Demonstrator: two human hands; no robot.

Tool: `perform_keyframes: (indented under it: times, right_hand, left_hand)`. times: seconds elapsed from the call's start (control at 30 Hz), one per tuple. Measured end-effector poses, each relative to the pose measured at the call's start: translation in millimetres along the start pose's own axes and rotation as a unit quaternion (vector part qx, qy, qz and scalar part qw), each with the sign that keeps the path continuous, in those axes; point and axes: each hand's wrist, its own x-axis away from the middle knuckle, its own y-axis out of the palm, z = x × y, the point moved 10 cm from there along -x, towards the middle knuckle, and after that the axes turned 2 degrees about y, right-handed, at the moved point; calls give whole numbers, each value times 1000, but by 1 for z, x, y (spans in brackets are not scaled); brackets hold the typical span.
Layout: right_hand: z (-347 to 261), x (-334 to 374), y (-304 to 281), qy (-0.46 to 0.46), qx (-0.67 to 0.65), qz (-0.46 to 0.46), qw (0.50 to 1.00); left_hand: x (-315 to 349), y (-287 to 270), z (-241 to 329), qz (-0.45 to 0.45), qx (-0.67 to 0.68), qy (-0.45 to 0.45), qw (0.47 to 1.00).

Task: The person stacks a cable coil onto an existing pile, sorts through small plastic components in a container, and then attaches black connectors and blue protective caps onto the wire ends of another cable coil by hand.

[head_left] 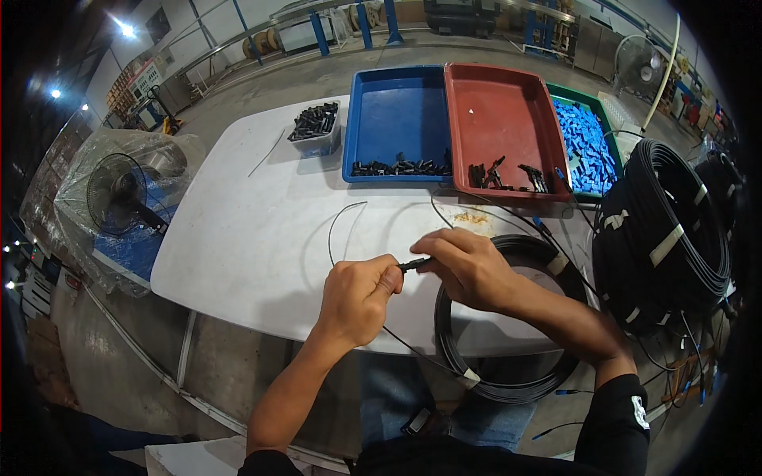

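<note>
Over the white table's near edge, my left hand is closed, its thumb and fingers pinching a small black cable connector. My right hand grips the connector's other end, with fingers bent around it; the exact grip is partly hidden. A thin black cable arcs up beyond my left hand, and another stretch runs from below that hand to the coil. The coil of black cable, tied with pale tape, lies under my right forearm and overhangs the table edge.
On the white table stand a clear tub of black parts, a blue tray, a red tray, both with black parts, and a green tray of blue pieces. Stacked cable coils rise at right. A fan stands left.
</note>
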Motion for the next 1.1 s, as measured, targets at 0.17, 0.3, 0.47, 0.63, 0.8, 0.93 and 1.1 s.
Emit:
perform_keyframes:
  times: [0.17, 0.3, 0.47, 0.63, 0.8, 0.93, 1.1]
  right_hand:
    - [-18, 6, -18, -151, 123, 101, 976]
    - [-23, 12, -7, -217, 191, 86, 953]
    - [-35, 22, -4, -257, 284, 130, 915]
    - [-38, 13, -13, -230, 262, 146, 926]
    - [-20, -5, -21, -51, 124, 103, 986]
    - [15, -3, -10, 165, -63, -4, 984]
    - [33, 24, 27, 398, -441, -133, 794]
  left_hand:
    - [-2, 2, 0, 21, 27, 8, 999]
    - [-2, 9, -5, -4, -34, -9, 999]
    - [-3, 9, 16, 18, -45, 116, 992]
    - [-6, 5, 29, 60, -100, 139, 984]
    - [-6, -1, 48, 154, -181, 190, 952]
    - [5, 5, 57, 217, -286, 252, 899]
    - [15, 11, 66, 248, -369, 309, 841]
